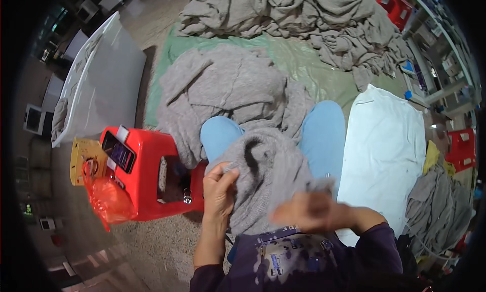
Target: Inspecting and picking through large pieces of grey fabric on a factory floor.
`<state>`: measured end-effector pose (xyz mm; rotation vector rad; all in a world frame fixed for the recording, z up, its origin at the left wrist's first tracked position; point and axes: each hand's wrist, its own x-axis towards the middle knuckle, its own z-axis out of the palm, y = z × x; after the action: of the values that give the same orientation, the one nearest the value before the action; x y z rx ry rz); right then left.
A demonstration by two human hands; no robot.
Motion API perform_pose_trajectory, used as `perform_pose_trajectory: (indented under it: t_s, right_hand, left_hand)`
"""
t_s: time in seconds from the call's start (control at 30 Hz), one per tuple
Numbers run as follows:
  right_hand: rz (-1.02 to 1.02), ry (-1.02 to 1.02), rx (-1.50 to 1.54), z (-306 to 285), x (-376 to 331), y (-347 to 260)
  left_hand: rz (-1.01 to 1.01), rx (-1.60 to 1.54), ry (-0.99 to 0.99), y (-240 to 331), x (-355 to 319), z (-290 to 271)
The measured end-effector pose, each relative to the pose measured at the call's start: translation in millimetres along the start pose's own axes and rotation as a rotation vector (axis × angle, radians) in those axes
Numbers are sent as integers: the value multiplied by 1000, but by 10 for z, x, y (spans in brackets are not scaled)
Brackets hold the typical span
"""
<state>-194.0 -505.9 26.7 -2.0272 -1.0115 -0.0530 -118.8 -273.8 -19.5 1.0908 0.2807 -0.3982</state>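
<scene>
A grey knitted garment (pixel 273 160) lies bunched across my lap, with a dark fold opening near its middle. My left hand (pixel 218 190) pinches the garment's left edge between thumb and fingers. Over the garment's lower right part hangs my right hand (pixel 309 211), smeared by motion, so its fingers do not show clearly. Whether it holds anything is hidden by the blur. Just beyond my knees, a heap of similar grey knitwear (pixel 228 84) rests on a green sheet (pixel 324 79).
At my left stands a red plastic stool (pixel 147 140) bearing a phone (pixel 119 150), with an orange plastic bag (pixel 109 201) at its side. A tall white bin (pixel 111 74) is behind it. Right of me lies a white cloth (pixel 382 145); more grey garments (pixel 440 206) sit beyond.
</scene>
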Motion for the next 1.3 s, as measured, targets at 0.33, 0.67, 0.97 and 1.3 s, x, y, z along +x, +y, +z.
perform_pose_trajectory:
  t_s: [0.33, 0.67, 0.97, 1.3]
  right_hand:
    - [-103, 435, -217, 450, 489, 334]
    - [77, 434, -175, 501, 538, 422]
    - [470, -51, 282, 55, 665, 516]
    - [439, -80, 69, 277, 744, 501]
  left_hand:
    - [72, 78, -70, 11, -114, 7]
    - [178, 241, -39, -84, -165, -40]
    - [204, 469, -155, -90, -192, -69]
    - [112, 408, -133, -201, -112, -130]
